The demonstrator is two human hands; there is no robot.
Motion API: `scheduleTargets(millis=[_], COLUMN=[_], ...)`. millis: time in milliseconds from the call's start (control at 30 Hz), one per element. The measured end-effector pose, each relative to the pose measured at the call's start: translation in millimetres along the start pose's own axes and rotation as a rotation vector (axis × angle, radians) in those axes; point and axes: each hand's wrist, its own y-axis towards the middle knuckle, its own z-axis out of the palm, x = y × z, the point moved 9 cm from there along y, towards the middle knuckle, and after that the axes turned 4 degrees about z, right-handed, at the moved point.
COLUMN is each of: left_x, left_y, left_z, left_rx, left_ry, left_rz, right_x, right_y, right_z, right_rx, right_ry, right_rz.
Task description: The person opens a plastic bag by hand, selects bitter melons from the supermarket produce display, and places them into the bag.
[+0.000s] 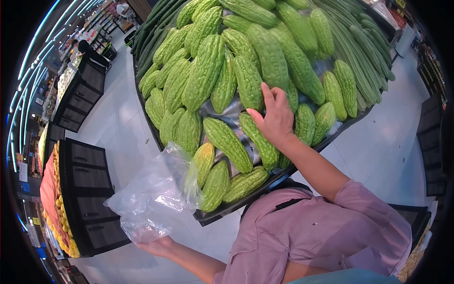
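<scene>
My left hand holds a clear plastic bag from below, and its fingers are partly hidden by the film. The bag's upper end lies against the bitter melons at the near left corner of the stand. My right hand is over the pile with thumb and fingers apart, holding nothing. Its fingertips are at the lower end of a green bitter melon; whether they touch it I cannot tell. Just below that hand lies another bitter melon. A yellowish one sits beside the bag.
The stand's black rim runs close to my body. Long dark green vegetables lie at the far left, long ribbed gourds at the right. A fruit stand is on the left. A person in dark clothes stands farther off.
</scene>
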Motion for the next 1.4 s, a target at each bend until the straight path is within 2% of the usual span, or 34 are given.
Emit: scheduleTargets(millis=[233, 367, 433, 500, 533, 567, 600, 667, 700, 733, 800, 867, 900, 933, 1000, 1067, 1233, 1300, 1333, 1400], left_x=[1.3, -5.3, -12.1, -17.9, -20.7, -14.4, -12.5, -14.1, -11.0, -13.0, -10.4, -13.7, -15.2, -20.4, -22.2, -27.1, -27.9, -26.1, -32.0, -40.9], left_y=[-2.0, -14.2, -28.4, -46.0, -47.6, -46.5, -49.1, -55.7, -62.0, -65.0, -73.5, -88.3, -99.2, -111.0, -135.1, -146.7, -148.9, -139.6, -136.4, -128.2], left_z=[-4.6, -5.1, 1.7, 10.2, 6.9, 5.9, 10.6, 13.9, 16.6, 13.0, 21.5, 11.6, 10.7, 7.7, -3.0, -17.3, -81.4, -93.7, -98.4, -115.4], left_rx=[-0.051, -0.018, 0.012, -0.039, -0.049, -0.025, 0.005, 0.001, -0.005, -0.018, 0.148, 0.167, 0.204, 0.192, 0.100, 0.062, -0.073, 0.062, 0.045, -0.121], left_ry=[-0.046, -0.065, -0.092, -0.084, -0.090, -0.158, -0.223, -0.279, -0.338, -0.334, -0.485, -0.469, -0.457, -0.456, -0.299, -0.265, -0.185, -0.331, -0.334, -0.267], left_rz=[0.017, 0.019, 0.029, -0.017, 0.003, -0.055, -0.113, -0.155, -0.214, -0.201, -0.319, -0.307, -0.319, -0.295, -0.314, -0.325, -0.362, -0.412, -0.398, -0.388], right_x=[-10.4, 5.3, 29.0, 55.6, 68.3, 75.6, 79.0, 81.2, 81.8, 80.9, 83.1, 92.3, 96.4, 98.7, 103.4, 105.5, 124.1, 138.0, 145.1, 166.9], right_y=[-3.7, -28.5, -61.1, -98.5, -114.9, -132.9, -139.2, -167.2, -177.0, -184.7, -198.2, -209.9, -209.4, -211.4, -220.5, -221.3, -233.1, -235.6, -235.4, -243.4], right_z=[-7.3, -38.5, -30.9, -24.5, -23.1, -18.1, -20.0, -13.3, -12.3, -11.2, -7.9, -10.4, -13.2, -14.2, -5.9, -0.1, 0.3, 4.5, 8.2, 14.1], right_rx=[0.025, 0.143, 0.552, 0.822, 0.929, 1.140, 1.145, 1.396, 1.480, 1.497, 1.526, 1.615, 1.648, 1.675, 1.678, 1.598, 1.602, 1.588, 1.552, 1.572], right_ry=[0.091, 0.445, 0.662, 0.848, 0.854, 0.844, 0.858, 0.998, 1.009, 1.012, 1.185, 1.289, 1.342, 1.390, 1.474, 1.517, 1.536, 1.505, 1.486, 1.489], right_rz=[-0.037, -0.058, 0.014, -0.074, -0.170, -0.193, -0.207, -0.053, -0.086, -0.093, 0.056, 0.090, 0.199, 0.312, 0.306, 0.379, 0.507, 0.517, 0.534, 0.525])
